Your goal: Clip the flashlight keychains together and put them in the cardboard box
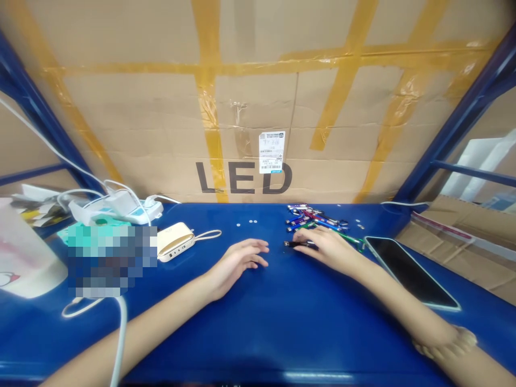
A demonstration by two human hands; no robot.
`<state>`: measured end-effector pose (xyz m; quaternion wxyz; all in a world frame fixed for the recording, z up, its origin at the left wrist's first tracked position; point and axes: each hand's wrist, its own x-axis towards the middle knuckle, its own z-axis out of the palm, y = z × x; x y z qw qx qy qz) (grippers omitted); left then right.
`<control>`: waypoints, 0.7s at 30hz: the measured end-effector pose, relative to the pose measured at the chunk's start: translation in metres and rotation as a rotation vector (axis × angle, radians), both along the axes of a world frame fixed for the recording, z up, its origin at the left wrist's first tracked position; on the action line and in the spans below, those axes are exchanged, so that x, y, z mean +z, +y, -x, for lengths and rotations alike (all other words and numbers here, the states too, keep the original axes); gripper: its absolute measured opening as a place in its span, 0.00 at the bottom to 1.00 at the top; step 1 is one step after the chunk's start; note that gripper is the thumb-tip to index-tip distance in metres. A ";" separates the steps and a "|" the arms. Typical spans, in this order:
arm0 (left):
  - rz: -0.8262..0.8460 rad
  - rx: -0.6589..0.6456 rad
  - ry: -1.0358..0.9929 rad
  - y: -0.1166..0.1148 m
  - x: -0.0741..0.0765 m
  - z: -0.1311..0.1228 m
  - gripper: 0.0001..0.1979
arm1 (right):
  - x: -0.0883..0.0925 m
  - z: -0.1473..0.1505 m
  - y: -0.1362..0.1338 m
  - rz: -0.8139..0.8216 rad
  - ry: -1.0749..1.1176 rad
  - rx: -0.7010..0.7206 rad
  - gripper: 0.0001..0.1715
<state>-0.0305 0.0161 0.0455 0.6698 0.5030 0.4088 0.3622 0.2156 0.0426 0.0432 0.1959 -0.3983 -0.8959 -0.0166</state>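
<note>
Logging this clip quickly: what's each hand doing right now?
Left hand: open, holding nothing.
Right hand: closed, holding a small black cylinder.

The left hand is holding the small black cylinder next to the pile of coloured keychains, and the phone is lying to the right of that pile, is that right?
No, it's the right hand that holds the small black cylinder, as the head view shows; the left hand lies empty. The pile of coloured keychains and the phone are as you said.
</note>
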 end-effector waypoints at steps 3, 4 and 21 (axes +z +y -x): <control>0.282 0.090 -0.223 0.003 0.001 0.002 0.17 | 0.002 0.006 -0.005 -0.056 0.019 0.028 0.12; 0.321 0.103 -0.233 0.003 0.001 0.002 0.17 | 0.003 0.009 -0.007 -0.082 0.033 0.035 0.12; -0.193 -0.049 0.324 -0.012 0.001 -0.005 0.23 | 0.002 0.037 -0.035 -0.300 0.233 0.197 0.13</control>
